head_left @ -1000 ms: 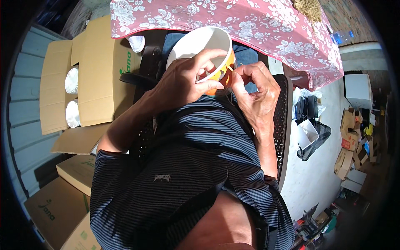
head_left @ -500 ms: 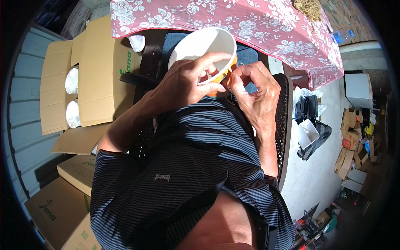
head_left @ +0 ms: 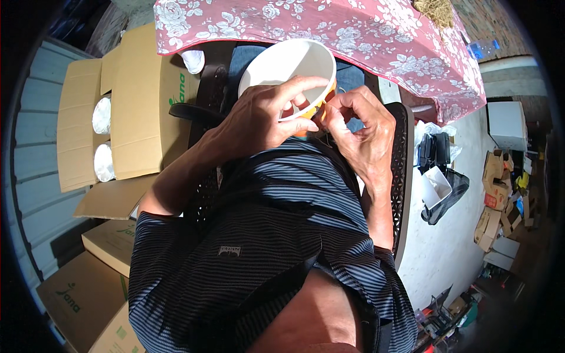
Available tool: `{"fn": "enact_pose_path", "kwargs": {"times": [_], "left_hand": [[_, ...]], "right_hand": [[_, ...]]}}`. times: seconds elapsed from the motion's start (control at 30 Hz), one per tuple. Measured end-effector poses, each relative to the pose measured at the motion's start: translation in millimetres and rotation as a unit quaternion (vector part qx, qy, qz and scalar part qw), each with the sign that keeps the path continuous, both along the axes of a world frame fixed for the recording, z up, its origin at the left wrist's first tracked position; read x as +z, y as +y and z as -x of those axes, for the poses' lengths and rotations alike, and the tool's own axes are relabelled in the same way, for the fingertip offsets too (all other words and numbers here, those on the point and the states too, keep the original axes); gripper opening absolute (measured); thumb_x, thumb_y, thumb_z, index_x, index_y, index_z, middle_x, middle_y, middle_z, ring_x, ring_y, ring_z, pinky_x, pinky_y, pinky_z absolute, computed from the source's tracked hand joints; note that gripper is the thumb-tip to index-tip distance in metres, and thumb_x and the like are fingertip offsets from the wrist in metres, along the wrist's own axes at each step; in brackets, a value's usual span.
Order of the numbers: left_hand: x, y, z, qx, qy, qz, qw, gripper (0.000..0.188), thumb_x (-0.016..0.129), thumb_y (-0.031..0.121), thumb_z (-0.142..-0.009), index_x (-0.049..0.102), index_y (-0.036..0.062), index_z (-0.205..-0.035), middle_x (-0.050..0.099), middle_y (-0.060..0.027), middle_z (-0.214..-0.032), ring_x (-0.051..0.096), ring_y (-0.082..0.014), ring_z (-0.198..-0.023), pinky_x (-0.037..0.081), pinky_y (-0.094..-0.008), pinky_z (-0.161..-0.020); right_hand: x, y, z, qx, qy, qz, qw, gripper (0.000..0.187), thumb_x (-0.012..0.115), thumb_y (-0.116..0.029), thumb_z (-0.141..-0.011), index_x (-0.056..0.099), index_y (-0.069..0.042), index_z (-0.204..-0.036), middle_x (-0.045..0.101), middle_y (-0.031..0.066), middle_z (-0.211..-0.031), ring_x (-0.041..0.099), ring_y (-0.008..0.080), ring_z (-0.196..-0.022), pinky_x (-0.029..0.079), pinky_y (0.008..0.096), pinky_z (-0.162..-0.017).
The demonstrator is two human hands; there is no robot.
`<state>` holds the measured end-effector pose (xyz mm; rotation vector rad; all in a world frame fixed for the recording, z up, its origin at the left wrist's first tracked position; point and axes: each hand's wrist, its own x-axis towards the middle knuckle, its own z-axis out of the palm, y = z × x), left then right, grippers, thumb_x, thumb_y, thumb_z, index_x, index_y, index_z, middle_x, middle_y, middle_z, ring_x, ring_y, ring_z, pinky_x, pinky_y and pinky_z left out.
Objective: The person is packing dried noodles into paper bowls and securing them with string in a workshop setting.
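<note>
A large white-lined paper bucket (head_left: pixel 282 62) with an orange and yellow outer wall sits tilted in my lap, its mouth facing up. My left hand (head_left: pixel 268 112) grips the near right part of its rim, fingers inside and thumb on the outside. Close against the coloured outer wall, my right hand (head_left: pixel 365 126) has thumb and forefinger pinched together beside the left thumb. Whatever small thing lies between those fingertips is too hidden to name. The bucket's lower part is covered by my hands and striped shirt.
Ahead stands a table with a pink floral cloth (head_left: pixel 406 47), a tuft of dry fibre (head_left: pixel 435 12) on top. Open cardboard boxes (head_left: pixel 138 106) with white round packs are at my left. A dark chair arm (head_left: pixel 401 176) borders my right; a black bag (head_left: pixel 450 197) lies beyond it.
Almost nothing differs. The bucket has shifted very slightly to the right, and both hands keep the same grip.
</note>
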<state>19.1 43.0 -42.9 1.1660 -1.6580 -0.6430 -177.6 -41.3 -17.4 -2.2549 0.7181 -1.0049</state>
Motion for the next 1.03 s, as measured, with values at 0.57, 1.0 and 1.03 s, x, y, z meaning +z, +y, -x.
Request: {"fn": "enact_pose_path", "kwargs": {"times": [0.57, 1.0, 1.03], "left_hand": [[7, -18, -4, 0.001, -0.047, 0.01, 0.999, 0.019, 0.064, 0.007, -0.101, 0.071, -0.0044, -0.115, 0.074, -0.0169, -0.087, 0.071, -0.0226, -0.073, 0.055, -0.0337, -0.068], [-1, -23, -1, -0.033, -0.024, 0.011, 0.999, 0.01, 0.064, 0.009, -0.101, 0.06, 0.001, -0.104, 0.065, -0.0213, -0.075, 0.069, -0.0403, -0.07, 0.05, -0.0422, -0.059], [-3, -23, -2, -0.041, -0.02, 0.009, 0.999, 0.009, 0.063, 0.011, -0.102, 0.062, 0.0025, -0.106, 0.066, -0.0214, -0.077, 0.069, -0.0407, -0.071, 0.051, -0.0442, -0.061]], "right_hand": [[11, 1, 7, 0.008, 0.038, -0.045, 0.998, 0.006, 0.075, 0.003, -0.09, 0.072, 0.005, -0.094, 0.069, 0.0088, -0.084, 0.07, 0.0132, -0.072, 0.055, 0.0272, -0.065], [12, -4, 12, 0.059, 0.004, -0.132, 0.99, 0.053, 0.072, 0.005, -0.093, 0.055, -0.001, -0.143, 0.066, 0.0053, -0.085, 0.069, 0.0135, -0.077, 0.059, 0.0298, -0.072], [13, -6, 13, 0.078, 0.013, -0.131, 0.988, 0.055, 0.071, 0.005, -0.094, 0.055, -0.003, -0.146, 0.068, 0.0077, -0.087, 0.07, 0.0151, -0.078, 0.059, 0.0289, -0.073]]}}
